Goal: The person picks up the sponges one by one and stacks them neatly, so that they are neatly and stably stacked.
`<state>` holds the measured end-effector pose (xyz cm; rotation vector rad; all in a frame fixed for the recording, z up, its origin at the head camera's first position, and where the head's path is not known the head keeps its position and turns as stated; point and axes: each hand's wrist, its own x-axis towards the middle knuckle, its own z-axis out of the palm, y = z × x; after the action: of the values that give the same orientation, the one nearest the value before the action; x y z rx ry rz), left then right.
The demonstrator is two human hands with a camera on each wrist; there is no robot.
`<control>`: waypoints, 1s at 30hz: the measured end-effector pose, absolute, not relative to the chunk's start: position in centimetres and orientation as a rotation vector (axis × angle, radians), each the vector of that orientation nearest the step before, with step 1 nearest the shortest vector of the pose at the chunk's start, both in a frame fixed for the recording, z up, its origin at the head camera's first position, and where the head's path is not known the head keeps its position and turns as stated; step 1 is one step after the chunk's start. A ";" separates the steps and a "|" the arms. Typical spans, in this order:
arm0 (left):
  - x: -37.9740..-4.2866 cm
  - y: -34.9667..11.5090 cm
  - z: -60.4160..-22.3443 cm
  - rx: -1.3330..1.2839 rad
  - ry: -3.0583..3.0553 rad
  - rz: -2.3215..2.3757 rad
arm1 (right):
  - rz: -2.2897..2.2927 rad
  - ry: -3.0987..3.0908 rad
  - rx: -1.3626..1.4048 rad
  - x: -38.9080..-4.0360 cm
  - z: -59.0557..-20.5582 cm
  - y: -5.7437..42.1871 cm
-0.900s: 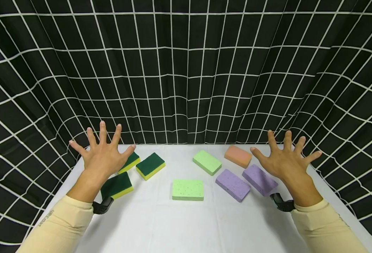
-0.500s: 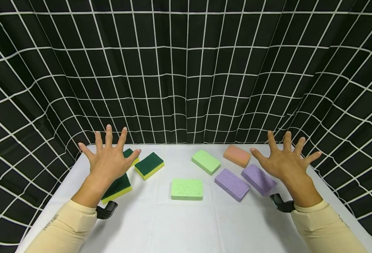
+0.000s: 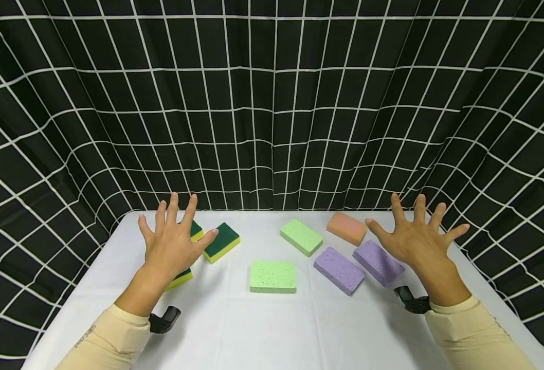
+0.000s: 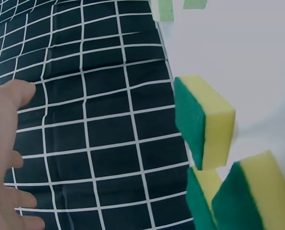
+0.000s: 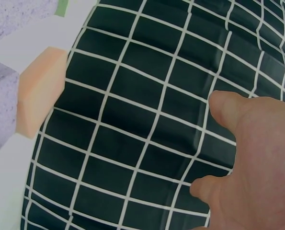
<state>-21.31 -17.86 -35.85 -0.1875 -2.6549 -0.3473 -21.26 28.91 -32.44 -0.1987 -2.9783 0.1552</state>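
Fingers spread and holding nothing, my left hand (image 3: 171,246) hovers over the left group of sponges. It partly hides two of the green-and-yellow scrub sponges; a third scrub sponge (image 3: 222,242) shows just right of its thumb. In the left wrist view, one scrub sponge (image 4: 204,122) stands out to the right of the hand. My right hand (image 3: 415,239), also spread and holding nothing, is raised beside a purple sponge (image 3: 378,262) and an orange sponge (image 3: 347,228). Another purple sponge (image 3: 339,271) lies further in.
A light green sponge (image 3: 273,277) lies mid-table, and a second light green sponge (image 3: 302,237) sits behind it to the right. All rest on a white-covered table (image 3: 272,334). A black curtain with a white grid (image 3: 263,128) encloses the back and sides.
My left hand has drifted right and slightly nearer to me, covering more of the scrub sponges. The right hand and the sponges have stayed in place.
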 end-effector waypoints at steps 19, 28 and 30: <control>-21.1 -16.9 -38.5 -0.516 -2.101 -0.608 | 0.157 -2.960 -0.188 -21.0 -32.7 28.9; -20.7 -16.2 -39.4 -0.579 -2.041 -0.839 | 0.165 -2.947 -0.193 -20.9 -32.9 29.0; -20.5 -16.0 -39.6 -0.594 -2.037 -0.896 | 0.168 -2.946 -0.194 -20.8 -32.9 29.0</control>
<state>-20.55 -16.02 -39.58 -0.5939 -2.0373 -0.8962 -20.85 29.01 -32.91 -0.1939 -2.9463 0.1678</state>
